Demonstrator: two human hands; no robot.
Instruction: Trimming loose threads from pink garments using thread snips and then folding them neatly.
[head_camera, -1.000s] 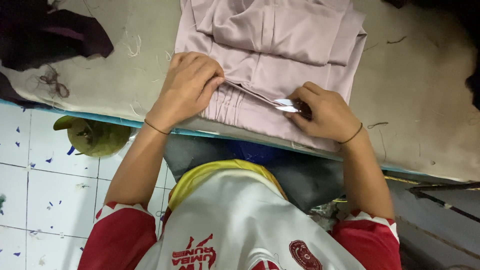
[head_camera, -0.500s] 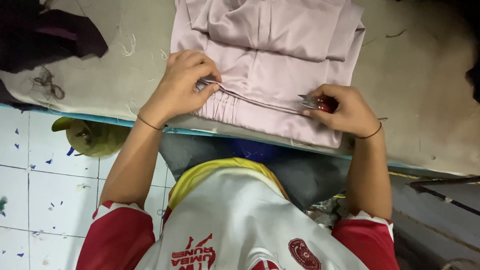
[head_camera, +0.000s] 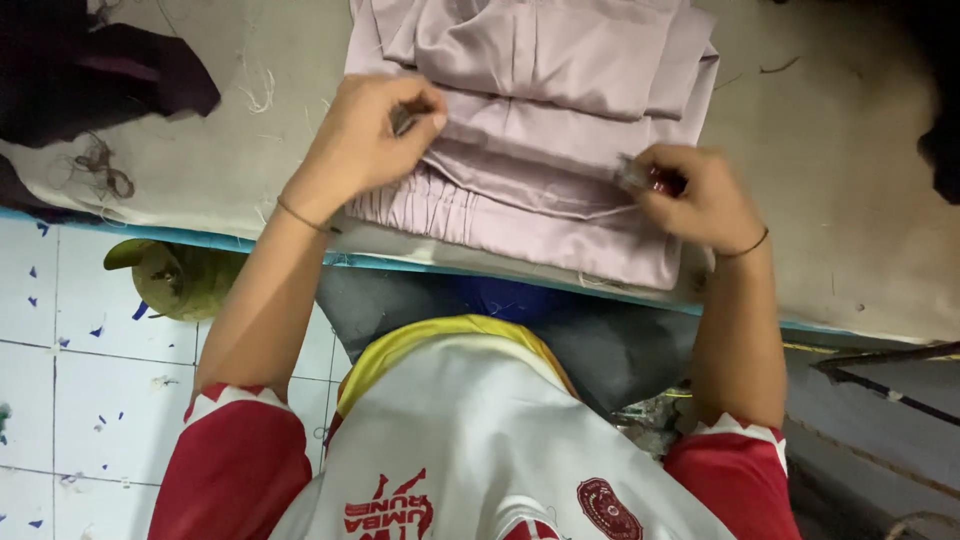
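While our hands have drawn further apart vs. half a sec ago, the folded pale pink garment (head_camera: 540, 130) lies on the surface (head_camera: 830, 150) w/ its gathered waistband nearest us. Our left hand (head_camera: 365, 135) now pinches something small at the fabric's left edge; our right hand (head_camera: 695, 195) grips a small red-tipped tool (head_camera: 650, 180), a thin thread stretched taut between them. Dark cloth (head_camera: 100, 70) sits far left.
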